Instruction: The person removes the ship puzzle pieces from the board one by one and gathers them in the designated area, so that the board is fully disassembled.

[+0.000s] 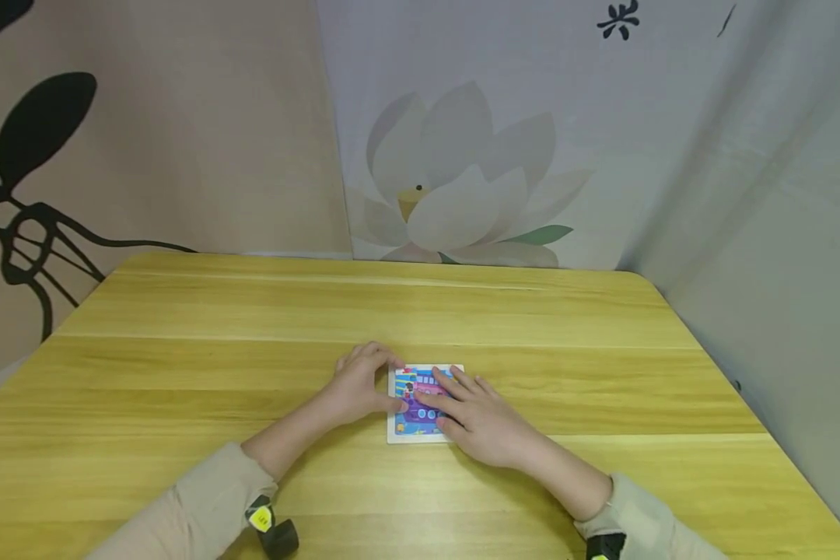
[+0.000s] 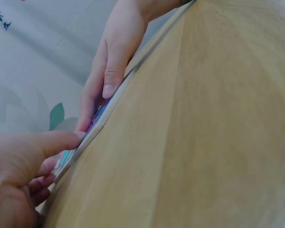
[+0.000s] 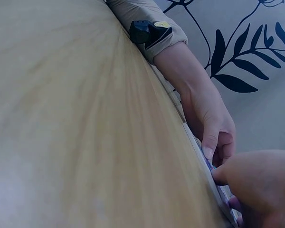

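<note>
A small flat picture board (image 1: pixel 416 428) with a white border and a blue, pink and purple printed scene lies on the table in the head view. My left hand (image 1: pixel 357 387) holds it at the left side, with the thumb on the picture and the index finger at the far left corner. Across the right part rests my right hand (image 1: pixel 488 426), its fingers spread over the print and covering some of it. In the left wrist view, the left thumb (image 2: pixel 69 141) presses on top while the other fingers bend beside the edge.
The board lies on a wide wooden table (image 1: pixel 217 365) with light grain. Behind it hangs a pale curtain (image 1: pixel 672 155) printed with a lotus flower and dark plant shapes. Each wrist wears a small black camera, such as the left camera (image 1: pixel 280 538).
</note>
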A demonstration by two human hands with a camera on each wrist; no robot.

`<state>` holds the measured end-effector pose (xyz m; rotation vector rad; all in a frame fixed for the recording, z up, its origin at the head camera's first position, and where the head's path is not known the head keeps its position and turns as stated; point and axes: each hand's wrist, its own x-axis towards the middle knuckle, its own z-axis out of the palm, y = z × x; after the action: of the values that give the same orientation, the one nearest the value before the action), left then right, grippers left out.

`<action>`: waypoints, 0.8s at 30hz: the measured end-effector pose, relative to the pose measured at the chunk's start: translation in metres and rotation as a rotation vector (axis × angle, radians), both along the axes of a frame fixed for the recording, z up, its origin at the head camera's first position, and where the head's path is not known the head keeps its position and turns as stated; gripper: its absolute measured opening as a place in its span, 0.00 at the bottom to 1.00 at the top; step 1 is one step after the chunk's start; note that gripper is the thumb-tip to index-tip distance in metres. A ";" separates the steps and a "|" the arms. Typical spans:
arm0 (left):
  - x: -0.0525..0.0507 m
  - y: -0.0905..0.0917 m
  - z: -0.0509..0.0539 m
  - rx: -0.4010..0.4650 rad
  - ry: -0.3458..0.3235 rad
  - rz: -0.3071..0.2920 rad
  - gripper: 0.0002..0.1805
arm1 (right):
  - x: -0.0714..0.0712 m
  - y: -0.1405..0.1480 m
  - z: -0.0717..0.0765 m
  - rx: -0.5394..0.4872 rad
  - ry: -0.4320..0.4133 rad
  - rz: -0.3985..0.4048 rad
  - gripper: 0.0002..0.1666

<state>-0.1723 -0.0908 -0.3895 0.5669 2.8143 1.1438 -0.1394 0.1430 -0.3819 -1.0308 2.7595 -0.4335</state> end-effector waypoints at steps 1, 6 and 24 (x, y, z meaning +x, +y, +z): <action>0.000 0.000 0.000 0.000 0.000 -0.001 0.30 | 0.000 0.000 0.000 0.001 -0.001 0.000 0.26; 0.000 -0.001 0.000 0.016 -0.004 -0.008 0.31 | 0.000 0.000 0.001 -0.004 -0.015 -0.007 0.26; -0.005 -0.005 -0.008 0.314 -0.057 0.027 0.07 | 0.000 -0.001 -0.001 0.017 -0.004 -0.016 0.26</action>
<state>-0.1772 -0.0955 -0.3977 0.5042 2.6187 1.5937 -0.1393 0.1425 -0.3834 -1.0040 2.7648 -0.4131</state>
